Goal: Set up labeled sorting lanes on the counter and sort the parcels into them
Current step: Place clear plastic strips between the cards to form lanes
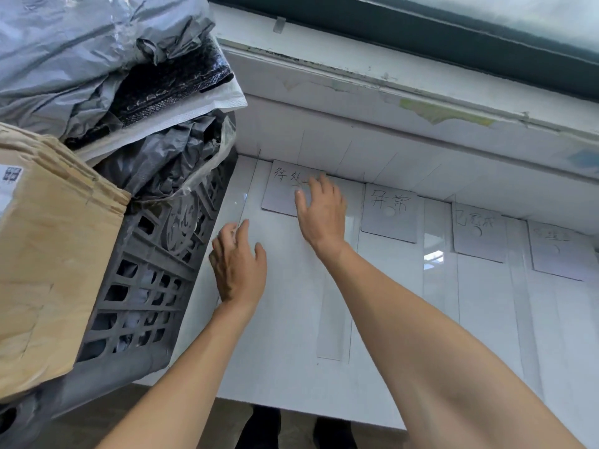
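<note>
Several white label cards with handwritten characters lie along the back of the white counter (285,319). My right hand (321,212) rests with spread fingers on the leftmost card (280,189). My left hand (238,264) lies flat on the counter to the card's lower left, fingers straight, holding nothing. The second card (390,212), the third card (479,233) and the fourth card (559,254) lie to the right, each at the head of a lane marked by thin lines. A grey crate (142,273) at the left holds parcels: grey poly bags (81,43) and a cardboard box (48,254).
A white tiled wall and a window sill (421,102) run behind the counter. The crate stands against the counter's left end. A strip of clear tape (334,319) lies on the counter between the first two lanes. The counter's front edge is near my body.
</note>
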The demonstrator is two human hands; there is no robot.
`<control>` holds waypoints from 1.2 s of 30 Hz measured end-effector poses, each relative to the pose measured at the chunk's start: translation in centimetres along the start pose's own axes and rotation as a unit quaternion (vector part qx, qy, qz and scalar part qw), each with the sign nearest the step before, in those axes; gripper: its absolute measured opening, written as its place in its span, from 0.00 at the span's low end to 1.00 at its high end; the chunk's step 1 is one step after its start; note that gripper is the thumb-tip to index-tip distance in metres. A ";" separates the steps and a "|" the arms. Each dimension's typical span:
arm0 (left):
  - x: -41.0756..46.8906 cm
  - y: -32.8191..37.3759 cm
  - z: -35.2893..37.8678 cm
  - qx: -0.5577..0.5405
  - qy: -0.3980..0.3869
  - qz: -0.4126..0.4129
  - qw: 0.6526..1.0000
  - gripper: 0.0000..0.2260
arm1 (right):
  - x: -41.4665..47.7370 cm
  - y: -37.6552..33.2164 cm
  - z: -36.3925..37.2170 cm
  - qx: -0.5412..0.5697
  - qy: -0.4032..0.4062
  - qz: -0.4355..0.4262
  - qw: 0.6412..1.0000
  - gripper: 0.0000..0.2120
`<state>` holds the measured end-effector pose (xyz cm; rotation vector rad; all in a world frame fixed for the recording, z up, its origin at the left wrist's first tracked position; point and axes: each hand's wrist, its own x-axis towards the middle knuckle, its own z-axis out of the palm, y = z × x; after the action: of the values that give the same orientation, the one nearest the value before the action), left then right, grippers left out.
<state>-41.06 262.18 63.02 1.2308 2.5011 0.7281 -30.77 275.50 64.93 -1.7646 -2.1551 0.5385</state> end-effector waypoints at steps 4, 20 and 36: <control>-1.0 4.0 1.1 -0.066 -0.091 0.039 0.993 0.21 | -0.6 2.9 -4.2 -0.008 0.095 0.064 0.993 0.22; -6.1 8.8 5.9 -0.265 -0.354 -0.125 0.888 0.23 | -8.4 9.0 -4.2 0.495 -0.127 0.365 0.778 0.34; -5.9 8.6 6.5 -0.291 -0.350 -0.154 0.877 0.23 | -8.5 8.9 -3.3 0.498 -0.124 0.364 0.777 0.33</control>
<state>-28.94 264.02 62.32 0.6759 1.6427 0.7056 -19.88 269.04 63.73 -1.7641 -0.7704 1.7615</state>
